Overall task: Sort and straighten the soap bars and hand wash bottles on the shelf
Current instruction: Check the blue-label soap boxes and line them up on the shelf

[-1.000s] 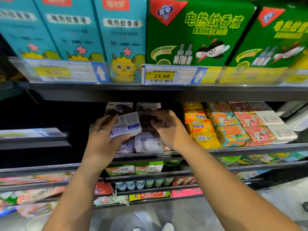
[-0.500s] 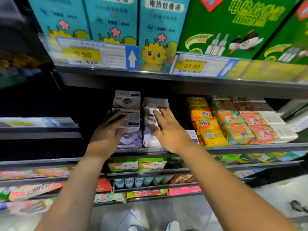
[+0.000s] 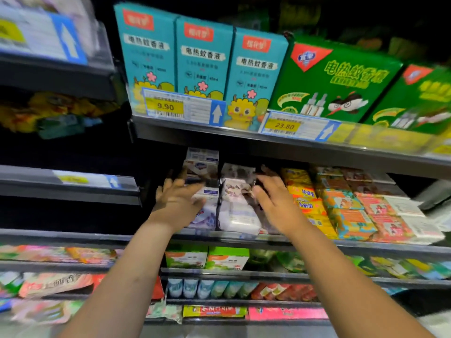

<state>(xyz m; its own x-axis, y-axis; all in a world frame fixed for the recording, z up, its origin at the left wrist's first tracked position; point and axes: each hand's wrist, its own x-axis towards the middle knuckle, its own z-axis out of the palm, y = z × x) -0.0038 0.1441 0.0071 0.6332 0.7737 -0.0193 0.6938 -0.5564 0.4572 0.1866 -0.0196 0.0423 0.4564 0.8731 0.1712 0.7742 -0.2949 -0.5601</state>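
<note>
The pale soap packs [image 3: 235, 217] stand in two rows on the middle shelf [image 3: 366, 246]. Our left hand [image 3: 178, 198] rests on the left row, fingers straight. Our right hand [image 3: 273, 201] touches the right row, fingers stretched, gripping nothing; yellow packs [image 3: 308, 207] lie just beside.

On the middle shelf [image 3: 244, 236] two stacks of soap stood side by side: the boxed bars [image 3: 203, 167] on the left, the wrapped bars [image 3: 238, 215] just beside them on the right. My left grip [image 3: 177, 198] lay against the near left side of the boxed bars. My right grip [image 3: 275, 198] sat between the wrapped bars and the rows of packets [image 3: 341, 211] further right. The upper shelf [image 3: 244, 140] carried tall cartons [image 3: 202, 57] left of wide cartons [image 3: 336, 79].
</note>
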